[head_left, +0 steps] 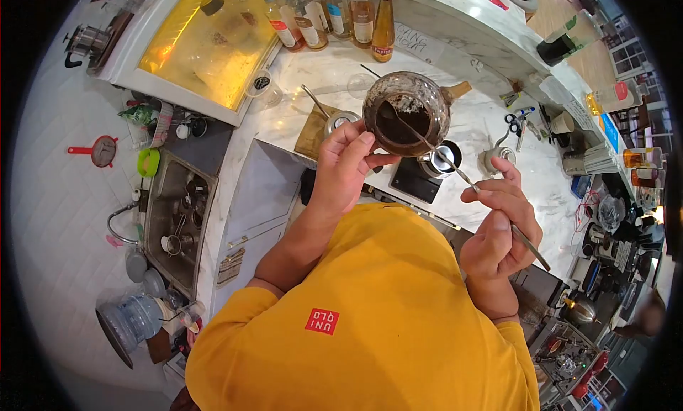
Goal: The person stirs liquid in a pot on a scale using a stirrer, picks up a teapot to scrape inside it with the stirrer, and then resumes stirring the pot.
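My left hand grips the near rim of a round glass pot and tilts it towards me. The pot has a short wooden handle and dark brown contents, with residue smeared on its inner wall. Between the fingers of my right hand is a long twisted bar spoon. Its bowl end reaches into the pot and touches the dark contents. Below the pot, a small metal cup stands on a black scale. A metal vessel sits on a wooden board beside my left hand.
Several bottles line the back of the marble counter. A plastic cup stands by the lit cabinet. To the right are a gooseneck kettle and scissors. A sink with dishes is at left.
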Demonstrator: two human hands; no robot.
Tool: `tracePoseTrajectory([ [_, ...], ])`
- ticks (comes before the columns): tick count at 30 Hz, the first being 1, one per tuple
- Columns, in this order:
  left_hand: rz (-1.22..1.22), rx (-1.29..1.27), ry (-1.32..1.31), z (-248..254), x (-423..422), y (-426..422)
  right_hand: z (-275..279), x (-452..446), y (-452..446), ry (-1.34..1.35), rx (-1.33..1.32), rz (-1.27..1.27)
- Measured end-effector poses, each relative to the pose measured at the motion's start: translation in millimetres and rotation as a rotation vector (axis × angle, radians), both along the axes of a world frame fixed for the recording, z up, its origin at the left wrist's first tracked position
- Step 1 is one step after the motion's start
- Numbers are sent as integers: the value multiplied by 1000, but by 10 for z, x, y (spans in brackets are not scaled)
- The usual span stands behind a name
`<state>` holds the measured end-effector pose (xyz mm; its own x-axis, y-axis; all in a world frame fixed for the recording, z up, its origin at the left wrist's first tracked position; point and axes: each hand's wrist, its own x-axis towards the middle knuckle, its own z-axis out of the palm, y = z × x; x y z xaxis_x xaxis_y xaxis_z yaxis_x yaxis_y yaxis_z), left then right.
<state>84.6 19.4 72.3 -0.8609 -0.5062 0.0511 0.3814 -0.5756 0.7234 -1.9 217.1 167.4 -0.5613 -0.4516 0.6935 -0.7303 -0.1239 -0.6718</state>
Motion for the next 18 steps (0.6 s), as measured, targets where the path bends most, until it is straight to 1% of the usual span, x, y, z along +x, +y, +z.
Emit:
tracePoseTrajectory([
  [3, -21, 9, 35, -68, -1, -143, -14, 52, -128, -98, -71, 2],
  [5, -44, 26, 47, -114, 9, -248, 17, 77, -222, -57, -14, 13],
  [7, -62, 63, 7, -131, 12, -348, 69, 119, -299, -39, 78, 21],
  [10, -88, 102, -25, -229, -5, -442, 41, 165, -404, -103, 84, 15],
  [13, -124, 80, 11, -313, -40, -570, -126, 153, -412, -188, -32, 8],
  [16, -173, 47, 57, -300, -95, -641, -109, 169, -429, -144, -15, -42],
  [18, -206, 25, 91, -338, -130, -696, -57, 175, -428, -55, 53, -45],
])
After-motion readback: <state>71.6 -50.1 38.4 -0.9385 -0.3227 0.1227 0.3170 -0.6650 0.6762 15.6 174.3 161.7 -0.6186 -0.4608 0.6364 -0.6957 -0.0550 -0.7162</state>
